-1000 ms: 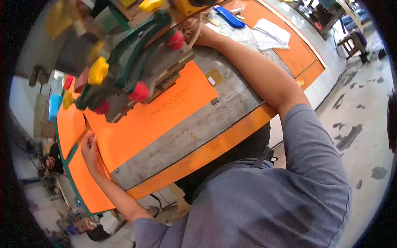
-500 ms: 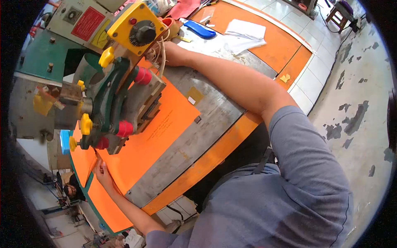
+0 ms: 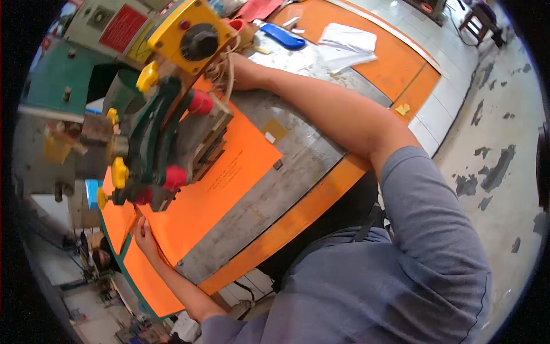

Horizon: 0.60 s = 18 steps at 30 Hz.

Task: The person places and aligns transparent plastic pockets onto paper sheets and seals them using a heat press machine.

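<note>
A large orange sheet (image 3: 229, 166) with a small block of dark printed text lies on a grey metal worktop under a press head (image 3: 154, 137) with green arms, red and yellow knobs. My left hand (image 3: 145, 236) is at the sheet's near-left edge, fingers closed on that edge beside the press. My right hand (image 3: 236, 71) reaches to the far side of the press, behind loose cables and below a yellow control box (image 3: 190, 31) with a black dial. Its fingers are mostly hidden, so what it touches does not show.
More orange sheets (image 3: 150, 281) lie on a green surface at lower left. A blue box cutter (image 3: 282, 35), crumpled white paper (image 3: 346, 45) and an orange cup-like container (image 3: 240, 31) stand beyond my right arm. The metal worktop (image 3: 240, 221) has an orange front edge. Another person appears at far left.
The whole view has shifted slightly. Both hands stay in nearly the same places, at the sheet edge and behind the cables. The sheet and press look unmoved.
</note>
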Tool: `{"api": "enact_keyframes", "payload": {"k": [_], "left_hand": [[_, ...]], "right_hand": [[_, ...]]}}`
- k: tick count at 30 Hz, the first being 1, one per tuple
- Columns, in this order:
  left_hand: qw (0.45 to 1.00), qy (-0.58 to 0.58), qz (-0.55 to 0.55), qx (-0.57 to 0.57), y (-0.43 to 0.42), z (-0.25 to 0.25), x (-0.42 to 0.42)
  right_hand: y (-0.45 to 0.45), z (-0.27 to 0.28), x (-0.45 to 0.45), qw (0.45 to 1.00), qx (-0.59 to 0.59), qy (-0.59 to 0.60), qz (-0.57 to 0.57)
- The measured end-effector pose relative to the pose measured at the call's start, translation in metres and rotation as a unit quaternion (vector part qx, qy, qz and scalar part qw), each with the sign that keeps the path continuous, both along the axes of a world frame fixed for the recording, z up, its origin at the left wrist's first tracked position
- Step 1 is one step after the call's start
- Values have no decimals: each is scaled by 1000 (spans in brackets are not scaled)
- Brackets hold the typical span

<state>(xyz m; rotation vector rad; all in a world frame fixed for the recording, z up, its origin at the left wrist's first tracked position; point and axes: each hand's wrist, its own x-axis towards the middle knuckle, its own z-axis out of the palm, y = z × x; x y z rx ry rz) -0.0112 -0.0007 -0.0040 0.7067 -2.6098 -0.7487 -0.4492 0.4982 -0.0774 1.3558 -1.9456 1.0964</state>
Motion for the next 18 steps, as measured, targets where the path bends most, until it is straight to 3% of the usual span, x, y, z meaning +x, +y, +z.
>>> {"api": "enact_keyframes", "payload": {"k": [3,5,6,10,12,18], "left_hand": [[998,44,-11,-45,1,-6,-3],[998,52,-11,-40,-1,-9,-3],[998,65,-13,-23,-5,-13,-2],[997,69,19,35,5,-6,-3],[997,58,33,33,16,2,-4],[992,61,48,100,22,6,-2]], "right_hand": [[9,14,13,997,21,72,-7],[14,32,31,993,-59,82,62],[12,27,27,993,-9,114,10],[22,25,25,970,52,237,-10],[32,14,20,972,159,162,-66],[36,26,22,987,128,77,-61]]}}
